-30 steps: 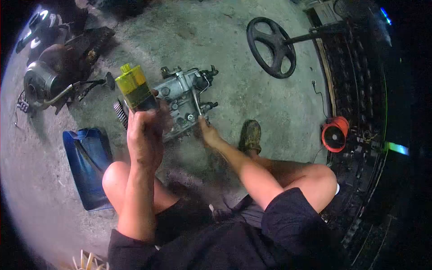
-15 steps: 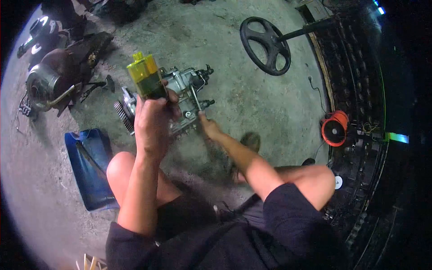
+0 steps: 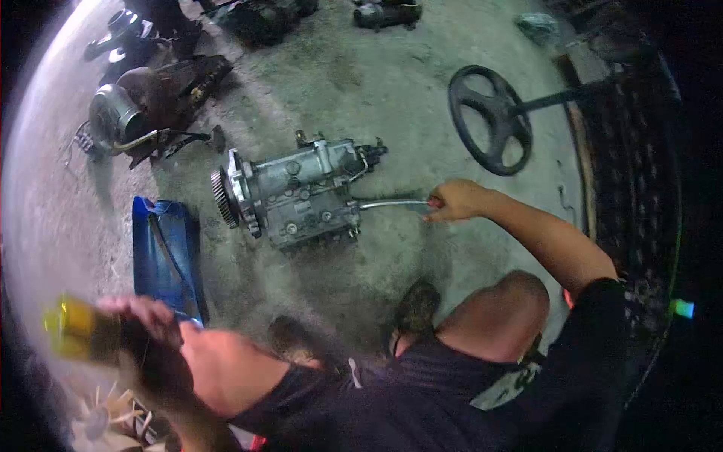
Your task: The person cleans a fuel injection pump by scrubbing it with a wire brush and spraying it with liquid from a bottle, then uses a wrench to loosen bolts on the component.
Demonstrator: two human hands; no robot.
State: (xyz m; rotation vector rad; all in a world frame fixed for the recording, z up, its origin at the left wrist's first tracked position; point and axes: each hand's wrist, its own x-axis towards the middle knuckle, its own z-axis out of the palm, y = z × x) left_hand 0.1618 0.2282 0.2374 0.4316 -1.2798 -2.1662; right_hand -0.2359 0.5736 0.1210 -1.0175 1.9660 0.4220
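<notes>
On the floor ahead lies a metal fuel injection pump (image 3: pixel 312 192) with a toothed gear (image 3: pixel 223 198) at its left end. To its right, my right hand (image 3: pixel 457 201) is closed on the end of a slim, slightly curved metal rod (image 3: pixel 395 203). The rod's other end is at the pump's lower right side. Low on the left, beside my knee, my left hand (image 3: pixel 143 316) is smeared by motion. It is wrapped round a yellow-and-black cordless power tool (image 3: pixel 79 331), whose working end is hidden.
A cut blue plastic container (image 3: pixel 162 248) holding a bar stands left of the pump. Greasy machine parts (image 3: pixel 151 105) sit at the upper left. A steering wheel (image 3: pixel 491 120) on its shaft is at the upper right. A pale fan (image 3: pixel 105 418) lies at the lower left.
My left hand has swung from above the pump down to the lower left with the power tool. My right hand has moved right and up, and the rod now points out sideways.
</notes>
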